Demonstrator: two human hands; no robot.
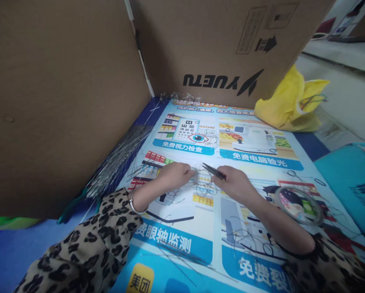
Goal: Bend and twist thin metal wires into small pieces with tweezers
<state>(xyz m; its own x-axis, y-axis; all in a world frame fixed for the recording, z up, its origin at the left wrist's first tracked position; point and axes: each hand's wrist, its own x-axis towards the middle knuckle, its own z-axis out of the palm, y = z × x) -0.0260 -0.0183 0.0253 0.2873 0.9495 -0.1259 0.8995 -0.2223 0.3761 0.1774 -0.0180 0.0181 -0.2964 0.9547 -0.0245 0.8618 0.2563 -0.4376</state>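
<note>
My left hand (174,175) is closed in a pinch on a thin bent piece of wire (197,170) over a printed poster (201,244) that covers the table. My right hand (236,184) is closed around small dark pliers (213,171), whose tip points left at the wire. The two hands almost meet at the middle of the poster. A metal bangle (135,205) circles my left wrist. Both arms wear leopard-print sleeves (87,248). Small bent wire loops (208,190) lie just below the hands.
A bundle of straight wires (117,160) lies at the left against a cardboard wall (57,101). A large cardboard box (225,44) stands behind. A yellow plastic bag (288,103) sits at back right. A tape roll (298,205) and loose wire pieces (182,254) lie on the poster.
</note>
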